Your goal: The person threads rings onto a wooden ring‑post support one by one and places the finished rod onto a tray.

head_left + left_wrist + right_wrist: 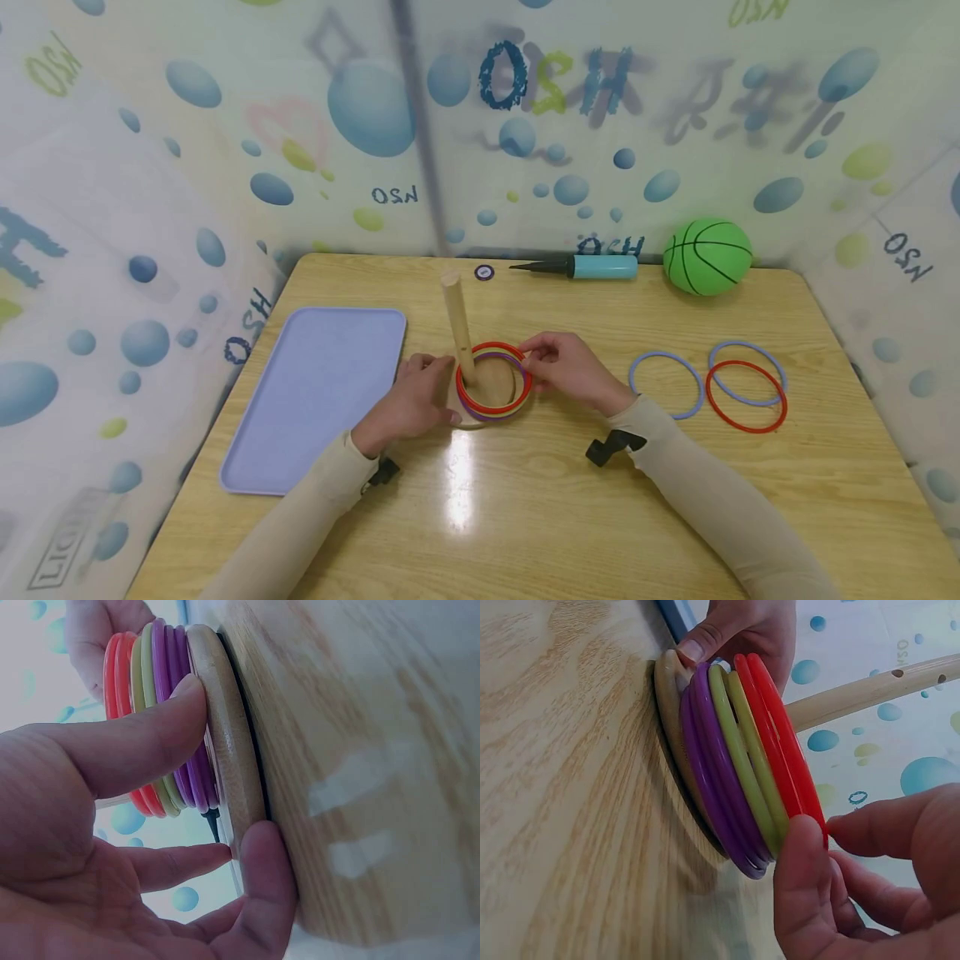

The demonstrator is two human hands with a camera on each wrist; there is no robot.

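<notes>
In the head view a wooden peg (455,321) rises from a round wooden base (232,735) on the table. Several rings are stacked around the peg: purple rings (712,757) lowest, yellow-green rings (741,742) above them, red rings (780,742) on top. My left hand (411,398) grips the base from the left, its thumb across the edge beside the purple rings and other fingers at the rim. On the right side of the stack, my right hand (568,367) pinches the red rings between thumb and fingertips.
Left of the stand lies a lilac tray (322,375). To the right are a blue ring (660,354), another blue ring (738,342) and a loose red ring (747,430) overlapping it. Along the back sit a small round disc (484,272), a hand pump (604,267) and a green ball (707,257).
</notes>
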